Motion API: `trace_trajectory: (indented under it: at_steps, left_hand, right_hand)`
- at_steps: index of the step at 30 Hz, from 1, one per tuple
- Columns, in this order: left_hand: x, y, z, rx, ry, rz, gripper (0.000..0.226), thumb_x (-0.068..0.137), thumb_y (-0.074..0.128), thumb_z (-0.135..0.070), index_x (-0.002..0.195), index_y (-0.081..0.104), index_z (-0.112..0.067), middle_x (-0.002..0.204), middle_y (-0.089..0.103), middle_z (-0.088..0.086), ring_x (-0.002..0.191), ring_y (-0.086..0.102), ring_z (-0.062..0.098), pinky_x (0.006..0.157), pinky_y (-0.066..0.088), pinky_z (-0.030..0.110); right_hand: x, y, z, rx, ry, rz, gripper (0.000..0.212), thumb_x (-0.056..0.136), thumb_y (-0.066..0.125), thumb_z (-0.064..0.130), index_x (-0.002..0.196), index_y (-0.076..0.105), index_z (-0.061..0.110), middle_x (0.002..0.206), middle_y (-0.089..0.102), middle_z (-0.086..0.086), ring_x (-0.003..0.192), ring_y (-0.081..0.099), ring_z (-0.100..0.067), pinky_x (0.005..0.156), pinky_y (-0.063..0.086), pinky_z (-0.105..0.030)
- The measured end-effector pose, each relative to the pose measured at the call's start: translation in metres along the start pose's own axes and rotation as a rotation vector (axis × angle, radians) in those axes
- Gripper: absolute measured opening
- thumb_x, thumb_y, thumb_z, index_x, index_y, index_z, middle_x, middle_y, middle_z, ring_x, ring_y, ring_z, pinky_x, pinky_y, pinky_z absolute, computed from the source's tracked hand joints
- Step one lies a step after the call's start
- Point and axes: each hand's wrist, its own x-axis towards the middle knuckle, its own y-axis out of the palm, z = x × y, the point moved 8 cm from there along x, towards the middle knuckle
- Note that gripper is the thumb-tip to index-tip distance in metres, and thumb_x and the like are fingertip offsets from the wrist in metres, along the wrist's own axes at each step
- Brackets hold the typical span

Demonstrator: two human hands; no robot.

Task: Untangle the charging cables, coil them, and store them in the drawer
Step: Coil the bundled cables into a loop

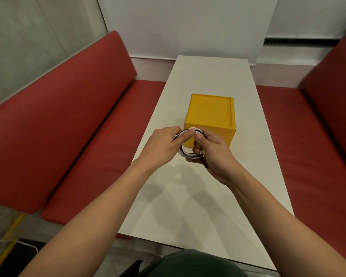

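Red padded benches (pixel 64 120) are flanking the long white rectangular desk (pixel 208 76) we are sitting at. Midway along the desk the yellow square plastic drawer box (pixel 211 110) is standing with its front facing us. Its drawers are looking pushed in, so we are seeing nothing of what is lying inside, and we are judging that one is yet to be pulled out before anything goes in. Just in front of the box we are holding the small coil of black and white charging cables (pixel 188 155), seemingly raised off the desk. Our left hand (pixel 164 144) is pinching the coil's top between thumb and fingers, and our right hand (pixel 216 154) is curling round its right side. Both grips are closing on it, we are guessing to stop the loops springing apart while the last end is being tucked in.
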Motion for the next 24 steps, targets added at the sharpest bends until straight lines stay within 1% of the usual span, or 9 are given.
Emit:
trace_trajectory:
  at_steps: [3,6,9,12,14,17,19,21,24]
  left_hand:
    - [-0.003,0.006,0.011,-0.182,-0.068,0.173,0.050,0.103,0.047,-0.056,0.091,0.070,-0.013,0.063,0.049,-0.004,0.057,0.044,0.011,0.055,0.033,0.027]
    - [-0.008,0.012,0.020,-0.446,-0.110,0.330,0.026,0.108,0.050,-0.033,0.107,0.074,-0.022,0.072,0.047,0.000,0.065,0.048,0.014,0.056,0.035,0.022]
    - [-0.006,0.008,0.028,-0.574,-0.172,0.270,0.024,0.108,0.052,-0.021,0.116,0.075,-0.021,0.069,0.045,-0.004,0.058,0.041,0.010,0.056,0.034,0.026]
    - [-0.004,-0.004,0.025,-0.309,-0.130,0.176,0.020,0.106,0.055,-0.028,0.102,0.075,-0.027,0.068,0.058,-0.009,0.060,0.048,0.010,0.061,0.041,0.032]
    - [-0.006,-0.009,0.020,-0.169,-0.110,0.143,0.017,0.104,0.056,-0.032,0.096,0.071,-0.028,0.073,0.065,-0.007,0.059,0.056,0.009,0.061,0.046,0.030]
    - [-0.011,-0.005,0.022,-0.388,-0.176,0.142,0.005,0.105,0.057,-0.027,0.108,0.060,-0.025,0.077,0.069,0.000,0.061,0.063,0.013,0.059,0.049,0.027]
    - [-0.014,-0.003,0.022,-0.554,-0.202,0.140,0.006,0.104,0.056,-0.020,0.108,0.057,-0.024,0.077,0.069,0.002,0.067,0.064,0.016,0.062,0.048,0.027]
    - [-0.016,-0.002,0.019,-0.562,-0.166,0.128,0.012,0.102,0.057,-0.014,0.100,0.065,-0.023,0.077,0.072,0.000,0.072,0.062,0.015,0.064,0.047,0.032]
    - [-0.017,-0.005,0.016,-0.529,-0.166,0.121,0.017,0.100,0.059,-0.017,0.096,0.075,-0.024,0.082,0.078,-0.002,0.076,0.057,0.010,0.065,0.043,0.026]
  right_hand:
    - [0.001,-0.006,-0.003,-0.034,-0.002,-0.023,0.028,0.112,0.041,0.021,0.126,0.065,0.016,0.074,0.043,0.000,0.069,0.046,-0.012,0.077,0.061,-0.037]
    - [0.002,-0.012,-0.008,-0.076,-0.002,-0.018,0.028,0.112,0.041,0.020,0.124,0.066,0.016,0.071,0.043,0.001,0.068,0.044,-0.014,0.077,0.058,-0.038]
    - [0.003,-0.012,-0.012,-0.116,-0.009,-0.016,0.027,0.111,0.043,0.020,0.122,0.068,0.018,0.067,0.045,0.005,0.067,0.043,-0.014,0.075,0.051,-0.044]
    - [0.005,-0.012,-0.015,-0.114,-0.005,-0.035,0.026,0.111,0.044,0.020,0.119,0.069,0.021,0.067,0.047,0.006,0.068,0.043,-0.014,0.075,0.049,-0.045]
    - [0.005,-0.012,-0.017,-0.114,-0.002,-0.055,0.025,0.111,0.044,0.020,0.118,0.068,0.022,0.071,0.046,0.003,0.070,0.042,-0.015,0.075,0.049,-0.044]
    - [0.007,-0.015,-0.018,-0.129,-0.006,-0.084,0.024,0.110,0.044,0.021,0.118,0.067,0.022,0.072,0.045,0.002,0.070,0.042,-0.015,0.074,0.044,-0.044]
    - [0.010,-0.016,-0.017,-0.149,-0.003,-0.092,0.025,0.111,0.044,0.023,0.119,0.067,0.020,0.071,0.046,0.002,0.071,0.041,-0.017,0.074,0.043,-0.044]
    - [0.013,-0.016,-0.015,-0.170,-0.004,-0.091,0.026,0.111,0.043,0.023,0.120,0.067,0.019,0.068,0.049,0.006,0.072,0.041,-0.017,0.075,0.043,-0.043]
    - [0.016,-0.016,-0.012,-0.187,-0.007,-0.083,0.027,0.110,0.043,0.023,0.121,0.067,0.019,0.064,0.052,0.014,0.073,0.043,-0.016,0.077,0.045,-0.042]
